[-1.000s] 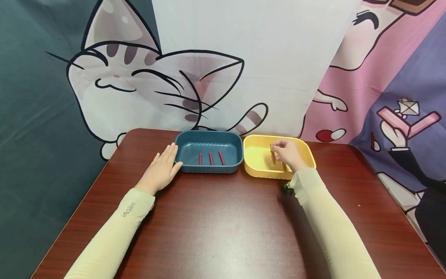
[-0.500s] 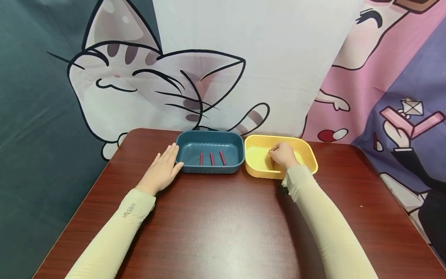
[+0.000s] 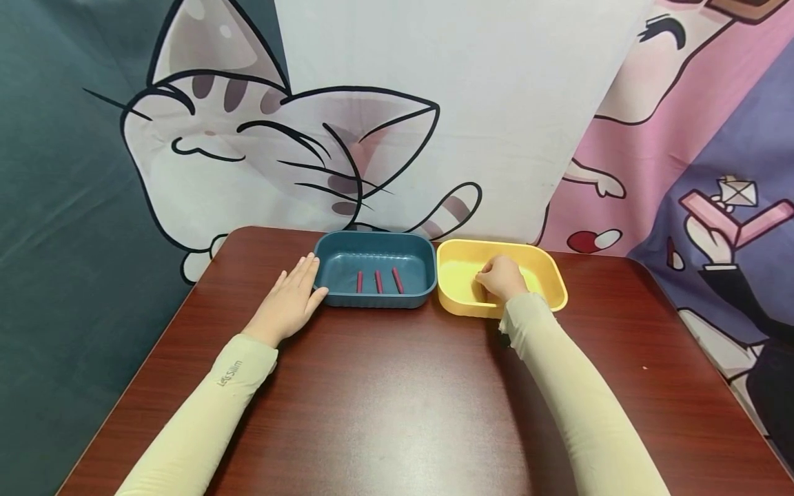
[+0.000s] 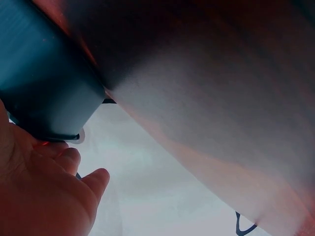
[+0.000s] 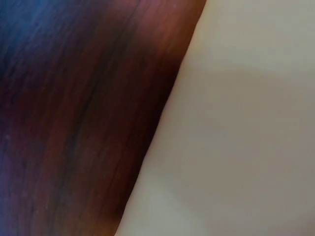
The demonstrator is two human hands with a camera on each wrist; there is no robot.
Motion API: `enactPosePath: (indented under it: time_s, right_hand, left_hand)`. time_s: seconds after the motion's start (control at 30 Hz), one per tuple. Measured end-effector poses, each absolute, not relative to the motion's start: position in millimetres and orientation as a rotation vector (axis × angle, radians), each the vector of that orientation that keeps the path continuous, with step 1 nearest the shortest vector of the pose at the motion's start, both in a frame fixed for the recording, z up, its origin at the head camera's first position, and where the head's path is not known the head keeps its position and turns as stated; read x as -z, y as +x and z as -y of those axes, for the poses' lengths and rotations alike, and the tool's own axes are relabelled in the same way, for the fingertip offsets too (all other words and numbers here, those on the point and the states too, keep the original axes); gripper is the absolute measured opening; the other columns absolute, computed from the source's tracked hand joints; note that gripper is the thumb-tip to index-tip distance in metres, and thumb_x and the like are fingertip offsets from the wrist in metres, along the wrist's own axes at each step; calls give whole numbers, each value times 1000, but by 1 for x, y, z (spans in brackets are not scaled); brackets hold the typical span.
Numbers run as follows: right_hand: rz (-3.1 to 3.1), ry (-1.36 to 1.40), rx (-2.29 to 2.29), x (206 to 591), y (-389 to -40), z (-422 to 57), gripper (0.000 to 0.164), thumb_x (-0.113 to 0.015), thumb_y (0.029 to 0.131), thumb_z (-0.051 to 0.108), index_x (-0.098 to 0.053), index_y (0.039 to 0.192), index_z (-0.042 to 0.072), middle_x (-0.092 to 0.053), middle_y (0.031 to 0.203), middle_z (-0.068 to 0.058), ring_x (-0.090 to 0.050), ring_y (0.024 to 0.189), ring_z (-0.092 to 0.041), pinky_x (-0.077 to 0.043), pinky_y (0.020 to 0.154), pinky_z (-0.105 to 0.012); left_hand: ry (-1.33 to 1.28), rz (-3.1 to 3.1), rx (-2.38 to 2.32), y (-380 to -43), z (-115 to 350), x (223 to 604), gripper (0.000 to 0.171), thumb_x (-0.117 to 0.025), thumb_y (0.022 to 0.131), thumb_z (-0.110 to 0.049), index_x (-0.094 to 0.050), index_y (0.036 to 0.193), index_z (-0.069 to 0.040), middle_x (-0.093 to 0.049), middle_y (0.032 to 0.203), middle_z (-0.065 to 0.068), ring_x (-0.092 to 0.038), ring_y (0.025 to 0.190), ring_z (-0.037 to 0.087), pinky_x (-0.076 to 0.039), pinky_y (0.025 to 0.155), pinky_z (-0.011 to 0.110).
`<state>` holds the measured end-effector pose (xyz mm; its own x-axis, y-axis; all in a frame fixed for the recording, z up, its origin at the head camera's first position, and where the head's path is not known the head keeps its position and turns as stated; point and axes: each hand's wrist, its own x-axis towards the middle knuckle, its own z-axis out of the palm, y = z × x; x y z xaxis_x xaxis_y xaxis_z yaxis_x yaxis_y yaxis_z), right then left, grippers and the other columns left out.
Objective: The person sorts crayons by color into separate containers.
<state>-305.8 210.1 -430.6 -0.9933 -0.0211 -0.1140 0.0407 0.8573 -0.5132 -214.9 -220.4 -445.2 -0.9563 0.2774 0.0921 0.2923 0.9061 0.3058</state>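
My left hand (image 3: 282, 303) lies with straight fingers against the left end of the dark blue tray (image 3: 380, 300). In the left wrist view, the fingers of that hand (image 4: 49, 191) touch the blue tray's wall (image 4: 54, 73). Three short dark-red sticks (image 3: 379, 282) lie side by side inside the blue tray. My right hand (image 3: 504, 277) is down inside the yellow tray (image 3: 462, 303), its fingers curled in a pinch. A brown stick (image 3: 486, 295) shows just below those fingertips, mostly covered by the hand. The right wrist view holds only sleeve and tabletop.
The two trays stand side by side at the back of a reddish-brown table (image 3: 397, 399). Behind them hangs a cloth (image 3: 509, 124) printed with cartoon figures. A tiny pale speck lies on the table's right side.
My right hand has lowered into the yellow tray and shifted slightly left with the brown stick, which it held upright in plain sight before. My left hand has stayed against the blue tray.
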Motion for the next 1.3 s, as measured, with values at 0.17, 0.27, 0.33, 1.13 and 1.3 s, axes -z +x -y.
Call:
enactPosePath:
  time_s: [0.17, 0.27, 0.33, 1.13, 1.3]
  right_hand:
    - [-2918, 4, 782, 431, -304, -210, 17, -63, 89, 14, -71, 81, 2, -65, 77, -6, -57, 67, -20, -45, 57, -28]
    - [-2914, 6, 780, 430, -303, -209, 17, -62, 89, 14, -71, 80, 3, -65, 76, -6, -58, 66, -20, -46, 57, -28]
    - [-2913, 7, 775, 430, -303, -208, 17, -62, 88, 13, -71, 79, 3, -65, 75, -6, -58, 65, -21, -46, 57, -28]
    - [-2916, -111, 841, 419, -297, -222, 19, -61, 93, 16, -67, 89, -2, -60, 66, -6, -54, 55, -19, -45, 49, -29]
    - [-2879, -126, 862, 405, -284, -227, 24, -52, 96, 15, -62, 106, -5, -59, 69, -12, -55, 50, -21, -48, 50, -32]
  left_hand:
    - [-455, 3019, 494, -215, 220, 445, 71, -39, 109, -42, -16, 161, 2, -13, 168, 17, -12, 155, 34, -15, 121, 60]
    - [-449, 3024, 494, -215, 220, 445, 71, -39, 109, -42, -16, 161, 1, -12, 169, 17, -11, 155, 34, -14, 121, 60]
    - [-444, 3030, 491, -215, 221, 444, 71, -38, 109, -42, -15, 161, 1, -12, 169, 16, -10, 156, 33, -14, 121, 60]
    - [-451, 3011, 508, -215, 220, 444, 72, -39, 109, -44, -17, 161, 1, -13, 168, 17, -14, 155, 36, -14, 121, 60]
    - [-453, 3010, 523, -214, 221, 445, 72, -40, 109, -42, -16, 161, 2, -13, 168, 17, -13, 155, 36, -15, 121, 60]
